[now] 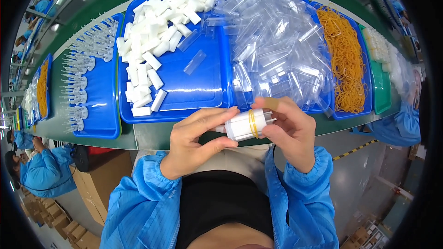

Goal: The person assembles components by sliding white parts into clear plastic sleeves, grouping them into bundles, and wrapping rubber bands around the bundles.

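Observation:
Between both hands, just off the table's front edge, is a round bundle of white blocks and clear plastic pieces (242, 126). A yellow rubber band (253, 123) is wrapped around it, and thin white pins stick out of its right end. My left hand (196, 133) grips the left end with fingers above and thumb below. At the right end, the fingers and thumb of my right hand (294, 131) close on the bundle near the band. A tan wrap covers one right finger. Beyond the hands, white blocks (150, 46) and clear plastic sleeves (277, 41) lie heaped in blue trays.
A blue tray (99, 117) at left bears several clear pronged bases (78, 94). On the right stand a blue tray of yellow rubber bands (344, 60) and a green tray (381, 94). A cardboard box (99, 182) and a seated person (44, 168) are at left.

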`<action>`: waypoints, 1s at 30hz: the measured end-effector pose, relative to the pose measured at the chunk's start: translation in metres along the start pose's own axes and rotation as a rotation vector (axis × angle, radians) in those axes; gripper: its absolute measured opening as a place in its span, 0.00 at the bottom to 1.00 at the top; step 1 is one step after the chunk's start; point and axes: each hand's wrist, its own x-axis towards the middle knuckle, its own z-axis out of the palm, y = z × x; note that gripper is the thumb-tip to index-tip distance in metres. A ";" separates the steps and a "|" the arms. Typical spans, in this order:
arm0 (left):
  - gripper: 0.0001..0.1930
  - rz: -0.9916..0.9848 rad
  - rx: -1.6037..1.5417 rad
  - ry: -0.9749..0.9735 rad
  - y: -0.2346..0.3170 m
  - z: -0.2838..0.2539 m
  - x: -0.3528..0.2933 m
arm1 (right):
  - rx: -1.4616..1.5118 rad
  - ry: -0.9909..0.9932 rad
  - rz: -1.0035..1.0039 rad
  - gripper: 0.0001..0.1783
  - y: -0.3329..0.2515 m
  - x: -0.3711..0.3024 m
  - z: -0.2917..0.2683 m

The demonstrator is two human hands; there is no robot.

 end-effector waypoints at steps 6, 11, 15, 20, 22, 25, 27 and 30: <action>0.28 -0.133 -0.148 0.027 0.013 0.011 0.003 | 0.024 0.119 0.038 0.25 -0.007 -0.009 0.004; 0.30 0.042 0.022 0.124 0.017 0.001 -0.001 | -0.100 0.262 -0.310 0.26 -0.027 -0.011 -0.027; 0.20 0.112 0.149 0.174 0.017 -0.011 0.013 | -0.532 0.858 -0.671 0.20 -0.068 -0.026 -0.128; 0.12 0.070 0.221 0.270 0.015 -0.015 0.026 | -1.193 1.303 -0.590 0.21 -0.069 -0.051 -0.326; 0.11 0.048 0.265 0.288 0.015 -0.014 0.029 | -1.312 1.383 -0.242 0.22 -0.050 -0.060 -0.401; 0.11 0.020 0.279 0.299 0.012 -0.017 0.038 | -1.266 1.313 -0.058 0.23 -0.027 -0.045 -0.466; 0.11 0.018 0.294 0.322 0.017 -0.018 0.039 | -1.333 1.275 -0.098 0.21 -0.027 -0.024 -0.481; 0.11 0.011 0.329 0.364 0.019 -0.019 0.040 | -1.474 1.212 -0.146 0.18 -0.027 0.001 -0.497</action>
